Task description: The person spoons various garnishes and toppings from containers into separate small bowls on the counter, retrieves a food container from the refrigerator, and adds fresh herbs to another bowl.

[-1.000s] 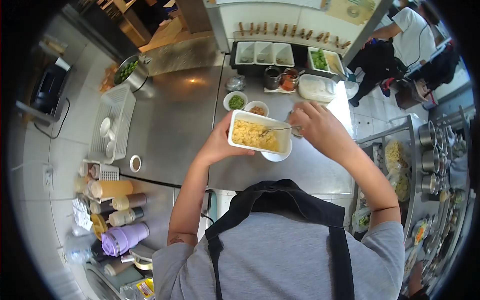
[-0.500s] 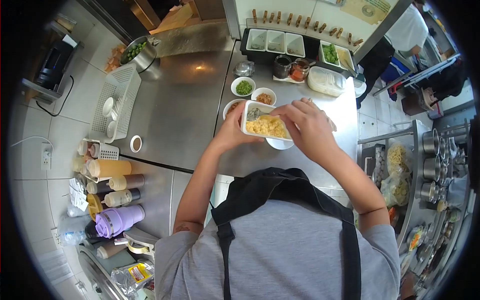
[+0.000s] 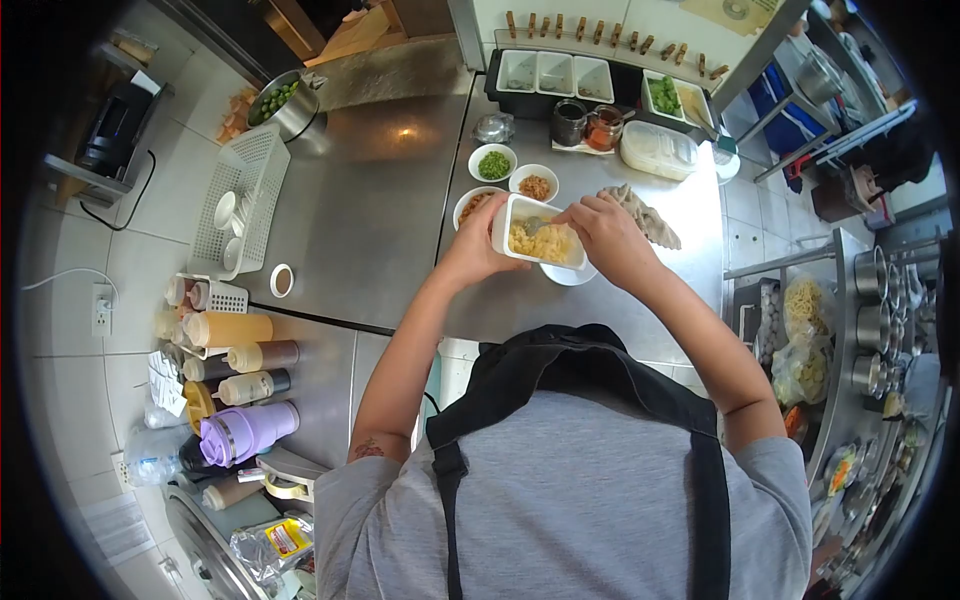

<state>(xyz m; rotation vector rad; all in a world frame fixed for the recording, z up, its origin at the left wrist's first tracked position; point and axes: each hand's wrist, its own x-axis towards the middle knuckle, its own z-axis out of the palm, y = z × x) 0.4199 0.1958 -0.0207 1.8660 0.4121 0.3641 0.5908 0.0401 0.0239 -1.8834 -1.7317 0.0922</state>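
My left hand (image 3: 474, 252) grips a white rectangular tub (image 3: 508, 215) by its left side and holds it tilted above the counter. Yellow crumbly food (image 3: 545, 246) lies inside. The fingers of my right hand (image 3: 610, 236) are closed at the tub's right rim on a metal spoon (image 3: 535, 224), whose bowl touches the food; its handle is mostly hidden by the hand. Partly under the tub stands a white bowl (image 3: 570, 274). Just beyond are small bowls of chopped greens (image 3: 494, 165), reddish-brown bits (image 3: 536, 186) and more orange-brown bits (image 3: 470, 208).
A crumpled cloth (image 3: 645, 218) lies right of my right hand. Behind stand dark and red jars (image 3: 603, 130), a lidded plastic box (image 3: 658, 151) and a black holder with white tubs (image 3: 554, 75). Leftward are a white basket (image 3: 243, 205), a sauce cup (image 3: 282, 281) and squeeze bottles (image 3: 232, 329).
The spoon has shifted rightward within the tub and now sits in the food. The tub is tilted more toward me. A person at the upper right has left the view.
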